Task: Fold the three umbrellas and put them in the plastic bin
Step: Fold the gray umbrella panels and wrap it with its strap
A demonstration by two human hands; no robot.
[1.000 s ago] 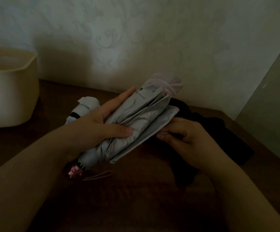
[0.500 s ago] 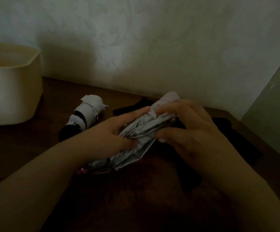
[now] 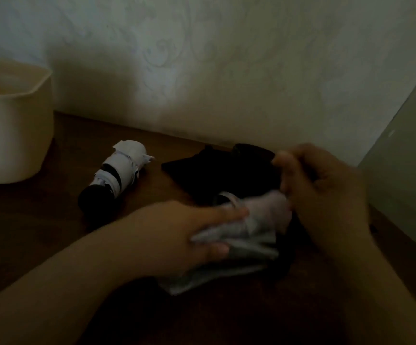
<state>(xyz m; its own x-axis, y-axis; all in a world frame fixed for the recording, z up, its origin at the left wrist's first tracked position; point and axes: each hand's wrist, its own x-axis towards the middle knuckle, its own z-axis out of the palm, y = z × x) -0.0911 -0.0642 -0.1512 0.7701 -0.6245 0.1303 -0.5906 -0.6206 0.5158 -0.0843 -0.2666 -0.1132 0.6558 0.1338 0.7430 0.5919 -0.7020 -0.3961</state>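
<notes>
Your left hand (image 3: 177,235) clamps the grey umbrella (image 3: 246,235), right hand (image 3: 326,192) pinching its tip; white umbrella (image 3: 119,173) rolled at ten o'clock, black umbrella (image 3: 216,170) unfolded, bin (image 3: 15,135) unfilled.

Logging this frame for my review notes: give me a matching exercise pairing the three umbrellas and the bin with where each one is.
Things:
1. grey umbrella
2. white umbrella
3. black umbrella
4. plastic bin

Places:
A. far left of the table
B. held by the left hand
C. lying beside the bin
D. by the wall, behind the hands

Pairs: 1-B, 2-C, 3-D, 4-A
</notes>
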